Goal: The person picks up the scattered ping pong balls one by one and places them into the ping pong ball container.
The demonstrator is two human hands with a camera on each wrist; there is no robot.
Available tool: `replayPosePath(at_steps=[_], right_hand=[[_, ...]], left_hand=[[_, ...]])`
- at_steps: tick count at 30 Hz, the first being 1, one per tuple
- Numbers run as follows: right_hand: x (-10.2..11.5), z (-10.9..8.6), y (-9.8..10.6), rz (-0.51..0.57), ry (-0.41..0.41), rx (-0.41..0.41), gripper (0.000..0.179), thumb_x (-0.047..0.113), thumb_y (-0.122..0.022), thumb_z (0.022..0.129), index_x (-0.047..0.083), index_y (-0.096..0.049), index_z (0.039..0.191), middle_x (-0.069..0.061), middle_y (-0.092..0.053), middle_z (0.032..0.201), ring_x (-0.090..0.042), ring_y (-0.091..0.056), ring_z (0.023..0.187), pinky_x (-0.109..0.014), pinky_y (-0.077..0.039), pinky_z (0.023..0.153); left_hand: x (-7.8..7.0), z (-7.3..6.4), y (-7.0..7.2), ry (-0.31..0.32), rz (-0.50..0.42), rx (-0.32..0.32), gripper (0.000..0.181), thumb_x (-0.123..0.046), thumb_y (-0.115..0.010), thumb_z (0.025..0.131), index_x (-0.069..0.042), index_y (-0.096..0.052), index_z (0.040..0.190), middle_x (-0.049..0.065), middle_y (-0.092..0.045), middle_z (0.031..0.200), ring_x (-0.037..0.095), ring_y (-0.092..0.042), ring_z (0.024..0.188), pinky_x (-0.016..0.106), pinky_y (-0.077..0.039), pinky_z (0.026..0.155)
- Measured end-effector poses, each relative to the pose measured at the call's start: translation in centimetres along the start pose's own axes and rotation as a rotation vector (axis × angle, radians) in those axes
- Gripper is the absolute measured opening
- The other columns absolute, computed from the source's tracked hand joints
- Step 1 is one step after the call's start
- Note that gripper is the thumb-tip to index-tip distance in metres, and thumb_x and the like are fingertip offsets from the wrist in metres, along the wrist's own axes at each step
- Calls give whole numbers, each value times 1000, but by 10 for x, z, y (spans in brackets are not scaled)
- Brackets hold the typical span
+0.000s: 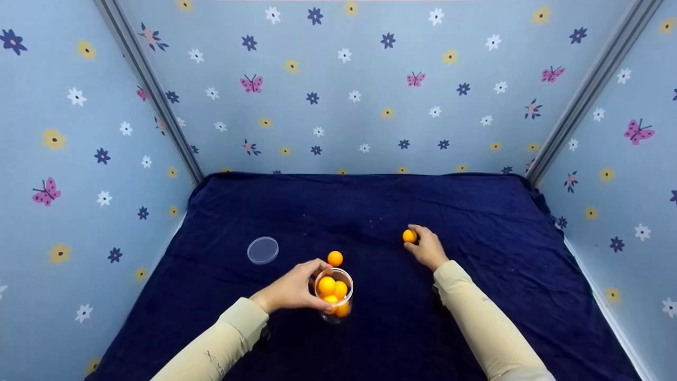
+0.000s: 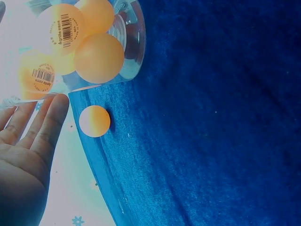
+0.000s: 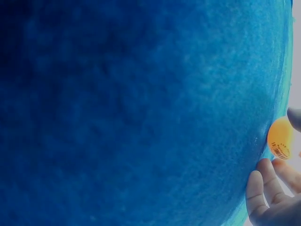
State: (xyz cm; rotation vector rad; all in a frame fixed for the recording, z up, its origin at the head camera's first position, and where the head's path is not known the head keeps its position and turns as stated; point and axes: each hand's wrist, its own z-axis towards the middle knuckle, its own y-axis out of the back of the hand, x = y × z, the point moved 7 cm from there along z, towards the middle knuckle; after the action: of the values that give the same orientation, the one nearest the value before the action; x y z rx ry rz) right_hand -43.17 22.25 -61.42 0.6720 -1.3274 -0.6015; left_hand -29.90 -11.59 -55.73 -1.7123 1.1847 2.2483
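Observation:
My left hand [image 1: 291,288] grips a clear plastic jar [image 1: 350,293] around its upper side. Inside the jar are several orange ping-pong balls [image 1: 327,286], and its mouth is uncovered. Printed labels show on the balls in the left wrist view, through the jar wall [image 2: 137,47]. Just beyond the jar a loose ping-pong ball [image 1: 335,258] lies on the cloth. Farther to the right, my right hand [image 1: 427,248] pinches another orange ping-pong ball [image 1: 409,236] between thumb and fingers. That held ball [image 3: 280,137] appears at the right edge of the right wrist view.
A round clear lid [image 1: 263,250] lies flat to the left, beyond the left hand. Dark blue velvety cloth [image 1: 391,333] with wrinkles covers the table. Flower-patterned walls [image 1: 365,95] stand at the back and both sides, with grey corner posts [image 1: 158,95].

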Motion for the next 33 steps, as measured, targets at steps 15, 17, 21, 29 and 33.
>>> replayPosePath(at_steps=[15,17,21,29,33], right_hand=[[0,1,3,27,-31,-3,46,-1,-77,97,-6,-65,142,-28,-70,139,-43,-67,128,-57,-51,113],[0,0,4,38,-31,-12,46,-2,-78,96,-6,-66,140,-28,-71,136,-42,-68,124,-56,-52,110],[2,-1,7,57,-21,-23,46,-5,-79,94,-8,-67,138,-29,-73,131,-42,-70,119,-56,-54,108],[5,-4,14,78,-21,-27,48,-6,-79,94,-7,-66,140,-29,-73,131,-42,-71,119,-55,-55,107],[7,-7,14,81,-11,-31,48,-6,-79,94,-7,-67,140,-30,-73,131,-42,-71,119,-56,-56,107]], left_hand=[[1,1,0,5,16,3,79,-36,-102,75,-6,-63,137,10,-72,133,21,-75,113,29,-59,100],[1,0,1,6,17,3,78,-35,-102,75,-7,-63,137,9,-72,133,21,-75,112,28,-59,100],[1,0,1,-2,22,6,77,-34,-102,75,-7,-63,136,7,-72,131,20,-75,111,28,-60,99],[1,1,2,-3,27,6,76,-33,-102,75,-7,-63,135,8,-71,132,21,-74,112,29,-60,99],[2,2,1,1,21,5,76,-32,-103,75,-6,-63,134,10,-71,132,21,-75,111,29,-60,98]])
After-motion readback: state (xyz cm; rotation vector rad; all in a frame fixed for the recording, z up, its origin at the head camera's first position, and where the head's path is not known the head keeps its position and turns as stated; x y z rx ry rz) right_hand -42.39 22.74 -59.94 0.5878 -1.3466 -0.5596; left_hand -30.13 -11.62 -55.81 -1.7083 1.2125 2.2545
